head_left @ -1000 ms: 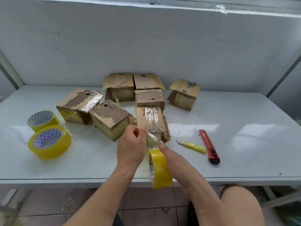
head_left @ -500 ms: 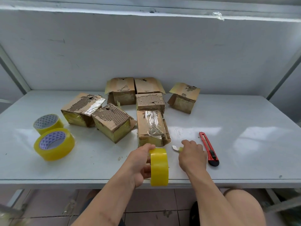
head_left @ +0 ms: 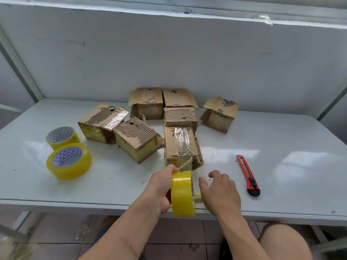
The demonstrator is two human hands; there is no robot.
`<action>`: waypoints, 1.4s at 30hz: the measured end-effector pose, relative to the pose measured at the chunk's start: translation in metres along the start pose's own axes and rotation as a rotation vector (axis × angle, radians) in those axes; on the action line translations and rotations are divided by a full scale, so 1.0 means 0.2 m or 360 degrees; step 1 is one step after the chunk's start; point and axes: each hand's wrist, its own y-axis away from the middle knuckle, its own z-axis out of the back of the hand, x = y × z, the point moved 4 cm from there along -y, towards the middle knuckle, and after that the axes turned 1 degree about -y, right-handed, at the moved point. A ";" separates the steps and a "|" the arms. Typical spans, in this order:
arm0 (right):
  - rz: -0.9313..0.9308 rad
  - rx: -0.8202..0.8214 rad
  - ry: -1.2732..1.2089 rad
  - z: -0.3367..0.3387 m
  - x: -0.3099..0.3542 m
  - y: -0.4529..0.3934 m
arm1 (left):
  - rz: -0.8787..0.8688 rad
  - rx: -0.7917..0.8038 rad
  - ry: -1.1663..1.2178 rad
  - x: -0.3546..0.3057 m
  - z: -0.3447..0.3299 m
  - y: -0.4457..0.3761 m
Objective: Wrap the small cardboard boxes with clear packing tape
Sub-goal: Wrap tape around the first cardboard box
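Cardboard boxes, seven in all, lie in a loose cluster on the table [head_left: 281, 166] beyond both hands. The nearest box [head_left: 180, 145] stands just ahead of the left hand [head_left: 159, 186] and carries a wrinkled band of clear tape over its top. A strip of clear tape [head_left: 185, 165] runs from its near face back to the tape roll [head_left: 183, 194], so box and roll are joined.

Two spare tape rolls [head_left: 68, 160] rest flat, well apart to the left of the left hand. The red utility knife [head_left: 247, 175] lies on the table to the right of the right hand [head_left: 219, 190], near but not touching.

Hand state: the left hand grips the tape roll on edge, thumb on top of the rim, fingers curled round the far side. The right hand hovers just right of the roll, fingers loosely spread and slightly curled. A small yellowish item [head_left: 198, 196] shows between it and the roll; whether the hand holds it, and what it is, cannot be told.

Step in hand, as judged: the band on the nearest box is laid and the strip awaits severing. Most other boxes show bare, torn cardboard, so the task appears to be at an early stage.

Next move calls for:
- keeping the strip taut with the left hand;
- bringing a blade to the strip close to the box;
- pressing the free end flat onto the cardboard.
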 end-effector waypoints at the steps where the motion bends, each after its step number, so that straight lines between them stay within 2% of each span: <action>1: 0.0048 0.0038 -0.0027 0.00 0.00 0.01 | -0.0003 -0.0007 -0.0005 0.00 0.01 -0.01; 6: 0.0352 0.0324 0.0128 -0.04 -0.05 0.05 | -0.0015 0.0005 -0.0021 0.00 0.05 -0.01; 8: 0.0362 0.0293 0.0191 -0.04 -0.08 0.03 | -0.0014 0.0006 -0.0036 0.00 0.07 -0.01; 11: 0.0249 0.0083 0.0206 -0.03 -0.10 0.00 | -0.0004 0.0014 -0.0060 0.00 0.07 -0.01; 14: 0.0066 -0.0083 -0.0015 0.01 -0.09 -0.02 | -0.0022 0.0023 -0.0069 -0.01 0.06 -0.01; 17: 0.0008 -0.0117 -0.0372 0.07 -0.07 -0.02 | -0.0021 0.0014 -0.0074 0.00 0.06 -0.02; 20: 0.0094 -0.0122 -0.0675 0.18 0.00 0.02 | -0.0013 0.0010 -0.0057 0.01 0.05 -0.04; 23: 0.0254 -0.0040 -0.0719 0.27 0.09 0.06 | 0.0008 0.0009 -0.0011 0.02 0.05 -0.04; 28: 0.0415 0.0151 -0.0646 0.28 0.17 0.02 | -0.0004 0.0008 0.0079 0.03 0.02 -0.04; 35: 0.0571 0.0078 -0.0268 0.29 0.22 -0.04 | -0.0047 -0.0020 0.0079 0.04 0.00 -0.05; 42: 0.0561 0.0246 -0.0003 0.27 0.25 -0.09 | -0.0164 -0.0063 0.0090 0.01 0.02 -0.05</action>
